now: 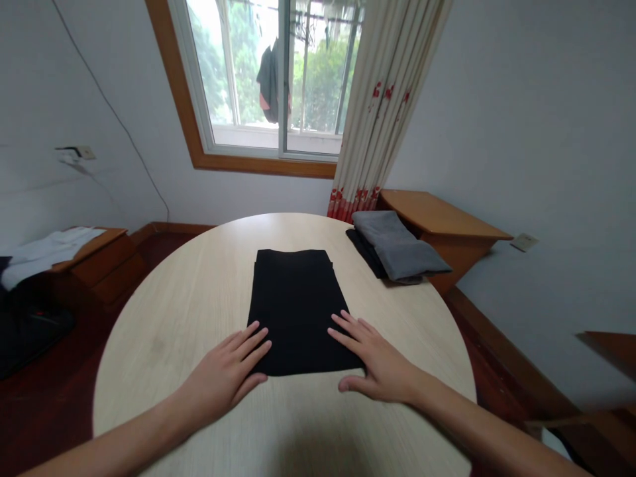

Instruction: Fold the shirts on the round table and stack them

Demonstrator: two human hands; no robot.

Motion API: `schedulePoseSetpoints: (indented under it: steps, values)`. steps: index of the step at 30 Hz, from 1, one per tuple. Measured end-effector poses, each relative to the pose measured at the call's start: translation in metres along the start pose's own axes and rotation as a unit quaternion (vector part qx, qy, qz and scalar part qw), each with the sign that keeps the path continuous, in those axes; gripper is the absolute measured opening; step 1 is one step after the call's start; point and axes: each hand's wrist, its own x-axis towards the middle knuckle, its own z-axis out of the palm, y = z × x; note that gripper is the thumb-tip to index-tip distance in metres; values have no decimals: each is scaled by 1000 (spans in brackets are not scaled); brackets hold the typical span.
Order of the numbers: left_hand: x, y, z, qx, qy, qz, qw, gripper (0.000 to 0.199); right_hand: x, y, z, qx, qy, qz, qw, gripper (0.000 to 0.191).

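Note:
A black cloth, folded into a flat, roughly rectangular shape, lies on the round light wood table. My left hand rests at its near left edge, fingers spread, with the fingertips on the fabric. At the near right edge, my right hand lies with its fingers spread and fingertips on the cloth, its thumb over the bare tabletop. Neither hand grips anything.
Folded grey cloth lies over black cloth at the table's back right. A wooden cabinet stands behind it. White cloth covers part of a low cabinet at left. Beyond the table are a window and a curtain.

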Motion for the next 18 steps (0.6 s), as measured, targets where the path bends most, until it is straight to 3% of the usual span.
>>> schedulePoseSetpoints:
  steps: [4, 6, 9, 14, 16, 18]
  values:
    - [-2, 3, -8, 38, 53, 66, 996, 32, -8, 5, -1, -75, 68, -67, 993, 34]
    - [2, 2, -20, 18, 57, 66, 996, 30, -5, 5, -8, -110, 77, -89, 987, 31]
    - [22, -10, -51, -46, 37, 14, 998, 30, 12, 7, -35, -108, 92, -95, 985, 25]
    - [101, -72, -101, -72, 30, -116, 990, 33, 88, 39, -96, -37, 177, -30, 983, 22]
    - [139, -104, -103, -86, 46, -149, 984, 32, 130, 59, -109, -11, 190, 15, 982, 21]
    - [172, -133, -92, -98, 66, -194, 974, 30, 168, 75, -110, -1, 198, 85, 976, 23]
